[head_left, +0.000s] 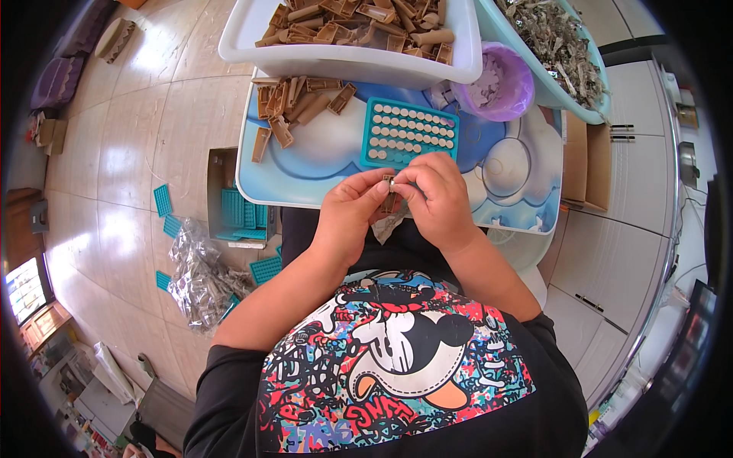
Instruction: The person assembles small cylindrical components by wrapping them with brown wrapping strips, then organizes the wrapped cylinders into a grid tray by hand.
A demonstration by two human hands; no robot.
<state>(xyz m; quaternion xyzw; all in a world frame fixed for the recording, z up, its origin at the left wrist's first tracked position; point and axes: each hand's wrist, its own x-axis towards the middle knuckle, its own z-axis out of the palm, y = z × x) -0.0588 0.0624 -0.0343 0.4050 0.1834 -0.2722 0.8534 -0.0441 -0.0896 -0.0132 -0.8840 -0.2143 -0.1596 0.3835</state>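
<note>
My left hand is closed round a small brown plastic casing, held upright over the near edge of the table. From the other side my right hand pinches a tiny whitish piece against the casing's upper part; most of it is hidden by the fingertips. Just beyond my hands lies a teal tray with rows of round whitish discs; part of its front row holds none. Brown casings like the held one form a loose pile on the table, left of the tray.
A white bin of brown casings stands at the back. Right of it are a purple-lined bucket and a light teal tub of metallic pieces. On the floor at left sit a carton with teal trays and a clear plastic bag.
</note>
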